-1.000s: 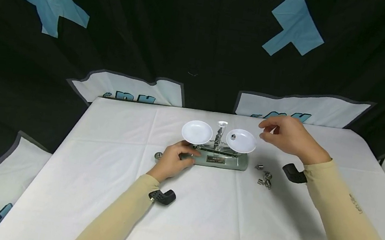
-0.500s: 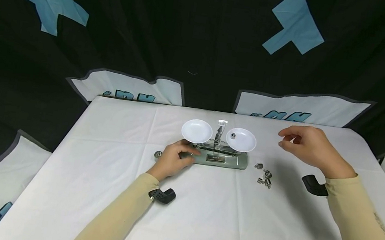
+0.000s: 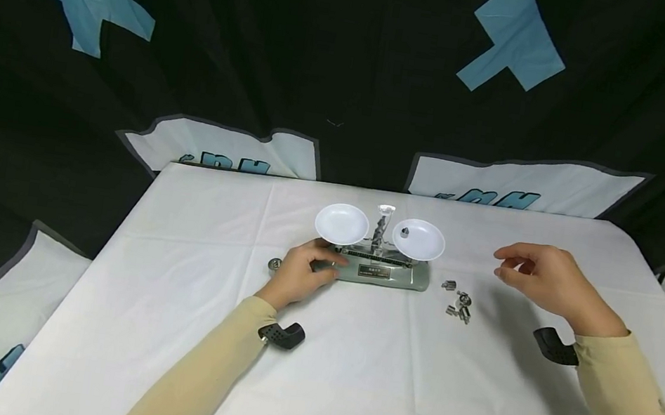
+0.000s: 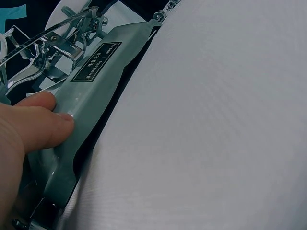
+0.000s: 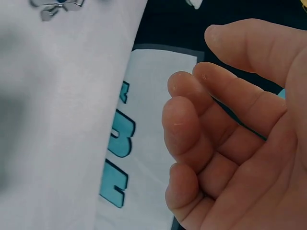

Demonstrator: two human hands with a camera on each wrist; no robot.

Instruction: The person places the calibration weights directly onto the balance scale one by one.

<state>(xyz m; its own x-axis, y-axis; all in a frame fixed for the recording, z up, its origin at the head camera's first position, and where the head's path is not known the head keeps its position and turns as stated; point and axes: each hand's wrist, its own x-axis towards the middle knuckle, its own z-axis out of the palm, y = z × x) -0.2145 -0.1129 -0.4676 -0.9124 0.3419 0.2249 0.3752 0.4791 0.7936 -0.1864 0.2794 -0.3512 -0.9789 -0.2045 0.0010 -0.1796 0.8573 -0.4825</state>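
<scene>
A balance scale with a green-grey base and two white pans stands towards the far side of the table. My left hand grips the left end of its base; in the left wrist view the thumb lies on the base's front face. The left pan is bare. On the right pan sits one small metal weight. Right of the scale, my right hand hovers over the table with loosely curled fingers, holding nothing, as the right wrist view confirms.
Several small metal weights lie on the white tablecloth right of the scale. A round metal weight is beside the left hand. A dark curtain hangs behind the table.
My right hand has moved away from the right pan, to the right and nearer to me. The left hand stays on the scale's base. The head view has shifted slightly.
</scene>
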